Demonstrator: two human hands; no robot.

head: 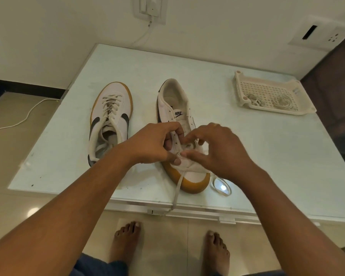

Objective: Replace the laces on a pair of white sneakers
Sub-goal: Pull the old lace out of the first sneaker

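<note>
"Where's the shoe being worked on?"

"The Nike sneaker (pixel 178 113) lies on the glass-topped table (pixel 267 156), gum toe pointing at the person, its front half right under both hands."

"And the hands?"

"The left hand (pixel 155 144) curls round the eyelet flap on its side, thumb down on the leather. The right hand (pixel 213 150) meets it fingertip to fingertip. Thumb and forefinger nip the white lace (pixel 177 188) at the lowest eyelets, as far as I can make out, though it's a bit blurred."

"The rest of the lace?"

"One end trails off the near table edge, and a loop lies beside the toe, below the right wrist."

"The other shoe?"

"The laced sneaker (pixel 110 116) sits just left of the left hand, toe pointing away. A perforated plastic basket (pixel 267 90) holding coiled laces (pixel 281 101) stands well off to the right."
</note>
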